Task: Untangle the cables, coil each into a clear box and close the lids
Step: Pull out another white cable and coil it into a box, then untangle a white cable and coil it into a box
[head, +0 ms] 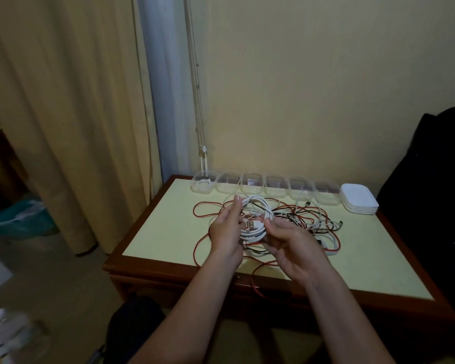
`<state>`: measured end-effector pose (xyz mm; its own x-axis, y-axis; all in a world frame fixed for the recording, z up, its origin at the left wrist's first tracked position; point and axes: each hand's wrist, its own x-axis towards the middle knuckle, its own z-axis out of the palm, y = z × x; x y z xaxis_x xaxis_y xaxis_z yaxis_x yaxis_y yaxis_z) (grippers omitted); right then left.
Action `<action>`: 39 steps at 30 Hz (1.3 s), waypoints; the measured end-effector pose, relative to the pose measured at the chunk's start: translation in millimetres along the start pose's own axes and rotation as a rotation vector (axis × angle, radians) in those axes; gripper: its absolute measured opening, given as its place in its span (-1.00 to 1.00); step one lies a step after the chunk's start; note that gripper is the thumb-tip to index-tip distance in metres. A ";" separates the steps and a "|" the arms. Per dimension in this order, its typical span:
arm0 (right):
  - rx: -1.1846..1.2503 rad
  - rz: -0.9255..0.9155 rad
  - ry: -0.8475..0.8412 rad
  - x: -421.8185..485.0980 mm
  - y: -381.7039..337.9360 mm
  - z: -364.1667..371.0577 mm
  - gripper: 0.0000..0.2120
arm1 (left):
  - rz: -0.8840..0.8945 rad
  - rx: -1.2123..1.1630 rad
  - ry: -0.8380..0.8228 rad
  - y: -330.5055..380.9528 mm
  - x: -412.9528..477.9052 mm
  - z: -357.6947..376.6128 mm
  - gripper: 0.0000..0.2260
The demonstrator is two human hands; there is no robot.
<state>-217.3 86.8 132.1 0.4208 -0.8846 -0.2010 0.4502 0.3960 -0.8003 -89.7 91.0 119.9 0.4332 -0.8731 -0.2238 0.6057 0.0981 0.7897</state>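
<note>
L hand (227,228) + R hand (290,243) both grip white coil (255,223) above tangle (302,219), mid tabletop (158,232); judged: stops loops springing. Boxes (275,189) along far edge, open for loading. Lids (359,202) stacked at far-right corner.

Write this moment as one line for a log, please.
step: coiling | left hand, right hand: both hold white cable coil over tangle | leftmost clear box: white cable inside | white stack: back right
</note>
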 end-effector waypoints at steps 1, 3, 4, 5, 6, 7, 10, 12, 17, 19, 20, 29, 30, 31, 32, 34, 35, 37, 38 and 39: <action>-0.016 0.021 -0.027 5.8 -0.3 -0.7 -0.57 | -0.067 -0.002 -0.026 -1.5 4.7 -4.4 -0.56; -0.073 0.051 -0.039 21.2 0.5 -2.6 -0.60 | -0.135 0.019 -0.076 -8.5 20.1 -16.2 -0.43; -0.120 0.057 -0.015 30.5 1.5 -3.1 -0.65 | -0.132 0.058 -0.059 -10.3 27.9 -21.8 -0.50; -0.174 0.059 0.032 39.8 2.6 -3.3 -0.72 | -0.104 0.104 -0.023 -11.6 37.1 -28.2 -0.60; -0.223 0.057 0.093 49.0 4.5 -3.5 -0.80 | -0.077 0.161 -0.005 -12.9 45.9 -35.0 -0.68; -0.263 0.050 0.153 58.7 6.3 -3.8 -0.86 | -0.052 0.233 -0.013 -14.0 55.0 -41.3 -0.75; -0.350 0.025 0.267 85.7 8.5 -3.8 -0.94 | 0.021 0.502 -0.044 -13.1 79.9 -59.9 -0.77; -0.431 0.012 0.289 105.2 8.4 -4.2 -0.94 | 0.072 0.660 -0.035 -14.0 99.3 -77.5 -0.66; -0.581 -0.020 0.329 169.3 3.8 -8.7 -0.88 | 0.159 1.052 0.187 -27.9 167.8 -144.6 -0.60; -0.651 -0.047 0.324 197.6 1.8 -8.2 -0.90 | 0.110 1.213 0.195 -32.7 195.5 -174.8 -0.51; -0.676 -0.061 0.325 213.5 1.3 -6.9 -0.93 | 0.099 1.298 0.174 -34.9 208.1 -187.9 -0.47; -0.887 -0.142 0.260 386.7 21.2 15.4 -0.91 | 0.243 1.589 0.136 -31.5 311.5 -213.2 -0.30; -0.911 -0.163 0.245 405.1 24.4 20.0 -0.89 | 0.257 1.583 0.134 -28.9 322.3 -211.5 -0.30; -0.933 -0.181 0.230 423.1 27.2 25.3 -0.86 | 0.256 1.560 0.134 -26.4 332.8 -210.1 -0.29; -0.945 -0.198 0.214 440.6 29.6 30.5 -0.86 | 0.263 1.540 0.135 -25.3 343.5 -208.7 -0.28; -0.978 -0.223 0.208 475.6 35.2 39.6 -0.86 | 0.309 1.527 0.121 -24.4 365.5 -207.2 -0.26; -1.008 -0.231 0.209 491.3 37.8 45.0 -0.84 | 0.349 1.524 0.103 -23.6 375.8 -206.4 -0.24; -1.095 -0.254 0.200 519.8 45.1 54.6 -0.83 | 0.424 1.538 0.060 -23.3 394.7 -206.3 -0.23; -1.152 -0.265 0.185 530.9 49.7 58.8 -0.85 | 0.454 1.546 0.044 -23.3 402.3 -206.1 -0.22; -1.208 -0.273 0.168 540.7 54.8 62.6 -0.87 | 0.479 1.553 0.028 -23.8 409.8 -206.4 -0.21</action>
<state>84.2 -354.4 14.9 0.2820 -0.9578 0.0550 -0.5408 -0.2060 -0.8156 211.2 -170.5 -108.5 0.3954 -0.8959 0.2028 -0.7934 -0.2218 0.5668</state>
